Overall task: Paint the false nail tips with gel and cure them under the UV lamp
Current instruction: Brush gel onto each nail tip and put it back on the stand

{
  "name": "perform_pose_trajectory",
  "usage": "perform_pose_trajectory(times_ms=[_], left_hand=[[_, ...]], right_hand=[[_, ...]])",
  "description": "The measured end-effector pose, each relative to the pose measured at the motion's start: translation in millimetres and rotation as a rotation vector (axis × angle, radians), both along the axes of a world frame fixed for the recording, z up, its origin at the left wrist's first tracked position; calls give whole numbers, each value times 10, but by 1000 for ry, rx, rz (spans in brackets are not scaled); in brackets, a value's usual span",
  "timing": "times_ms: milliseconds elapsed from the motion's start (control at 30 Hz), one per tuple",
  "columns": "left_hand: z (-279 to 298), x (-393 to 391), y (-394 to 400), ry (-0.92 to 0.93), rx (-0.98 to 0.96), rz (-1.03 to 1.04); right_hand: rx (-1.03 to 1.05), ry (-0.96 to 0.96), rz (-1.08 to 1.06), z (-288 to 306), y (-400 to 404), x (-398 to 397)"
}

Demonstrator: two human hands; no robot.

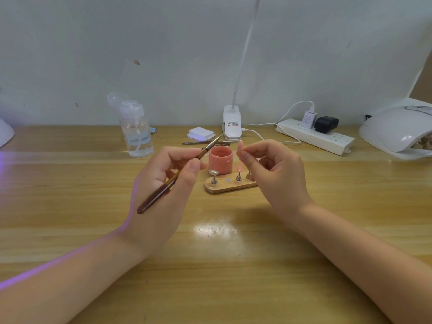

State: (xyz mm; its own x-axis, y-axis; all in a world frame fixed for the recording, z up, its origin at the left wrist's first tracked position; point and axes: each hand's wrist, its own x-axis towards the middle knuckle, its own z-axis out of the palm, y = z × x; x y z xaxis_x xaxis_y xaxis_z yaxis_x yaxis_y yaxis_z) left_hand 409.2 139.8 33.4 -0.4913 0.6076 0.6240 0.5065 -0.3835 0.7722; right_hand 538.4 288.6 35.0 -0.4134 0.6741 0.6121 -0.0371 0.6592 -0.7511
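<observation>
Left hand (pixel 168 174), centre-left of frame: fingers curled round brush (pixel 180 175), pen-style. Brush long axis diagonal, butt lower left, bristle end upper right, over open pink gel jar (pixel 220 163).

Right hand (pixel 275 169), centre-right: thumb and forefinger pinch nail tip (pixel 240 146), tip upright, pink.

Key relation: nail tip lies right of bristle end and slightly lower, jar between and below. Apart, not touching. Left hand nearer jar.

Wooden stand (pixel 230 185) below hands, pegs partly hidden.

UV lamp (pixel 397 132) far right edge, well apart; right hand nearer.

Judgement: stroke needs brush swung right toward tip.

Home nail-art desk: UV lamp (pixel 397 132), gel jar (pixel 220 163), power strip (pixel 315 136).
</observation>
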Motion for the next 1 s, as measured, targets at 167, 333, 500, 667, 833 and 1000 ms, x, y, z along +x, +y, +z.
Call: perform_pose_trajectory(times_ms=[167,333,500,667,833,1000], left_hand=[[18,82,-9,93,-16,-28],[0,70,-18,109,-49,-37],[-13,30,-29,103,-14,-41],[-14,30,-9,74,-37,-44],[-15,13,-23,112,-7,-56],[15,26,-16,42,-31,-41]], right_hand=[[-18,-3,4,-11,-36,-17],[11,2,13,-21,-47,-21],[21,3,14,-24,-41,-18],[8,1,24,-54,-35,-35],[-4,-13,40,-79,-24,-31],[-11,-16,35,-88,-24,-32]])
